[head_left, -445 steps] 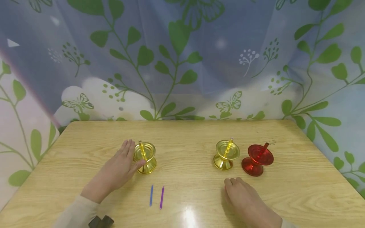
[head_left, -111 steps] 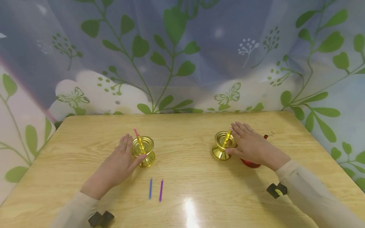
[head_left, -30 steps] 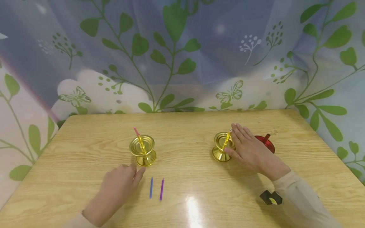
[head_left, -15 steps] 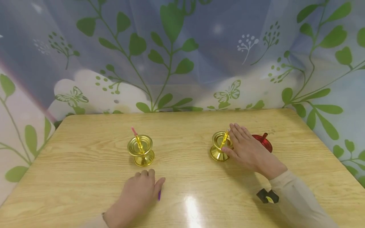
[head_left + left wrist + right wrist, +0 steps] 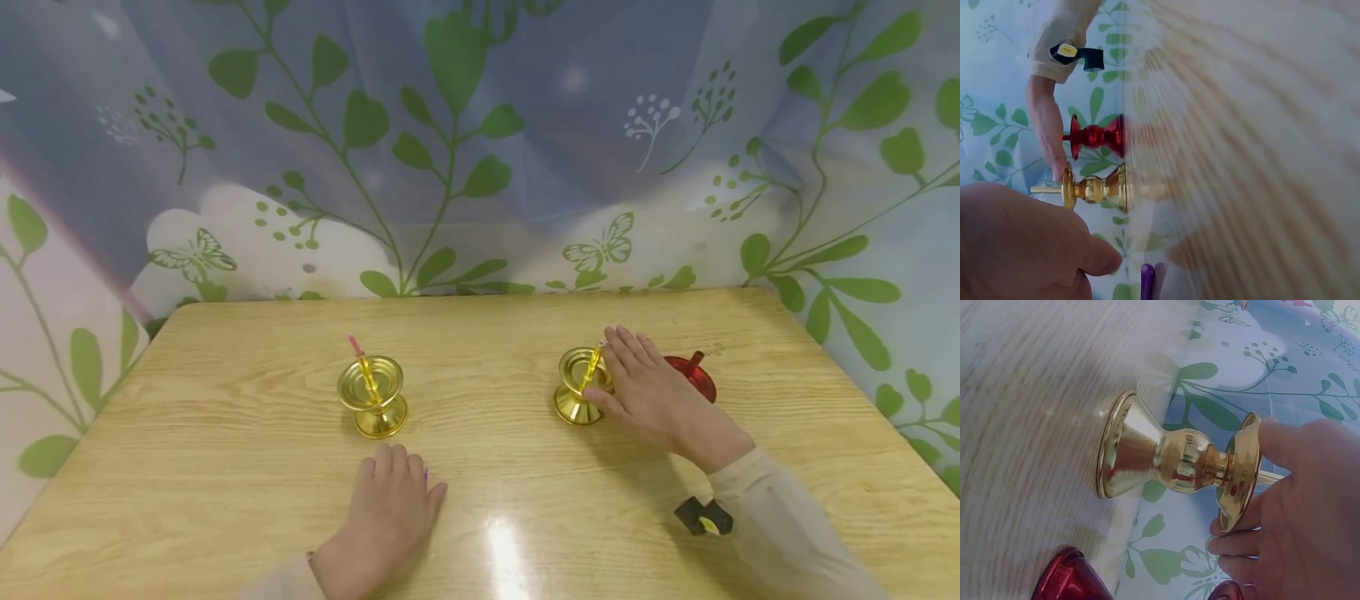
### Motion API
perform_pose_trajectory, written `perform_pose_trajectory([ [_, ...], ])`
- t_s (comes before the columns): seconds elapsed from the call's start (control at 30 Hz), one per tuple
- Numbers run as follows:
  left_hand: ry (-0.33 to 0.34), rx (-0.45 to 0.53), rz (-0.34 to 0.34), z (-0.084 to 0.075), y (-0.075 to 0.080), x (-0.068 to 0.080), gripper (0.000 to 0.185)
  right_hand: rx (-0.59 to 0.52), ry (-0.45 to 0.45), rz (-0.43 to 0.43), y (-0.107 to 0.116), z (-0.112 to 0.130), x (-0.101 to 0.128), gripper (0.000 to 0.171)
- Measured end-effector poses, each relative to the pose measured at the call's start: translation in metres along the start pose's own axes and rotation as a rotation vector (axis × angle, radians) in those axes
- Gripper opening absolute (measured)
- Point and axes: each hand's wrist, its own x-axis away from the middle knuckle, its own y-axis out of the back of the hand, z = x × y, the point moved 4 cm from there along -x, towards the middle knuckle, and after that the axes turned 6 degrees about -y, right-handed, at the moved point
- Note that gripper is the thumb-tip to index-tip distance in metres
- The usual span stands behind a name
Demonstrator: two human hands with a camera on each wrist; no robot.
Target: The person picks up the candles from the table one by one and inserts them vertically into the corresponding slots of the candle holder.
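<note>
My right hand (image 5: pixel 652 392) holds the dish of a gold candlestick (image 5: pixel 1132 450), thumb on one side and fingers on the other; its base stands on the table. My left hand (image 5: pixel 390 517) is down at the tabletop, fingers bent forward, over where the blue and purple candles lay. Only the tip of the purple candle (image 5: pixel 426 476) shows beside the fingers in the head view; the left wrist view shows the purple candle (image 5: pixel 1147 281) just past the thumb. The blue candle is hidden, and I cannot tell whether the fingers grip it.
A second gold candlestick (image 5: pixel 381 417) stands beyond my left hand, a thin pink candle (image 5: pixel 355 345) leaning in its holder. Partly behind my right hand is a red candlestick (image 5: pixel 703 385). Patterned cloth (image 5: pixel 465 250) hangs along the wooden table's (image 5: pixel 480 333) far edge.
Since the oldest frame, a pink candle has appeared in the left candlestick, and my right hand has gone to the other gold one. My left hand left its candlestick and moved right, over the loose candles.
</note>
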Motion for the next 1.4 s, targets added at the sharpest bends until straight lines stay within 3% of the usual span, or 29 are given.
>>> perform_pose_trajectory([
  [0.37,0.034,-0.06,0.01,-0.005,-0.002,-0.004,0.045,0.002,0.003,-0.004,0.0,0.0,-0.001,0.075],
  [0.6,0.01,-0.107,0.072,-0.007,-0.003,-0.007,0.042,-0.005,-0.004,0.002,-0.001,-0.001,-0.001,0.076],
  [0.93,0.039,-0.07,0.102,-0.008,-0.004,-0.01,0.037,-0.014,-0.01,0.004,-0.002,-0.001,-0.001,0.077],
  [1.4,-0.003,-0.058,0.13,-0.012,-0.004,-0.014,0.019,-0.016,-0.007,-0.009,-0.002,-0.001,-0.001,0.075],
])
